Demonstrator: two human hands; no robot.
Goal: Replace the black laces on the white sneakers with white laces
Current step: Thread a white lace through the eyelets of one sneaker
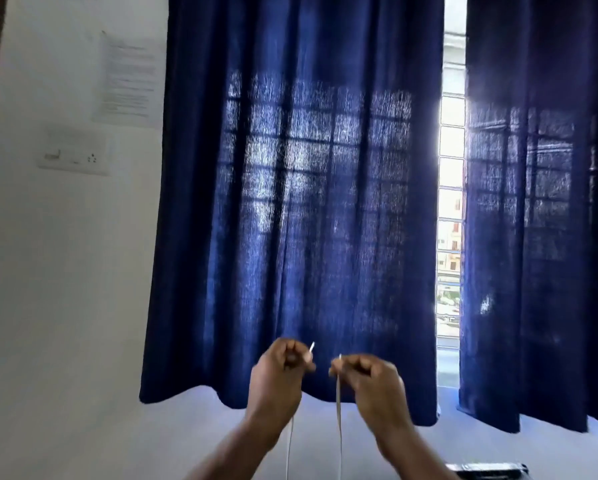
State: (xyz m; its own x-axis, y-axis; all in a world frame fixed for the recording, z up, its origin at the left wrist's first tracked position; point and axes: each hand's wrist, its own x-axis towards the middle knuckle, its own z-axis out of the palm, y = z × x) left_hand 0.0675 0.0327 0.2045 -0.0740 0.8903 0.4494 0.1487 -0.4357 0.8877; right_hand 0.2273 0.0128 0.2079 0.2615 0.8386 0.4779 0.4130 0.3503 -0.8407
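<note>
Both my hands are raised in front of a dark blue curtain. My left hand (pixel 280 372) pinches one end of a white lace (pixel 339 420), its tip sticking up past the fingers. My right hand (pixel 370 379) pinches the other end close beside it. Two white strands hang straight down from the hands and leave the bottom of the frame. The sneakers and the black laces are out of view. The picture is blurred by motion.
Dark blue curtains (pixel 297 202) cover a barred window, with a bright gap (pixel 450 216) between the two panels. A white wall at the left carries a paper notice (pixel 127 77) and a switch plate (pixel 74 152). A dark object (pixel 488 470) shows at the bottom right edge.
</note>
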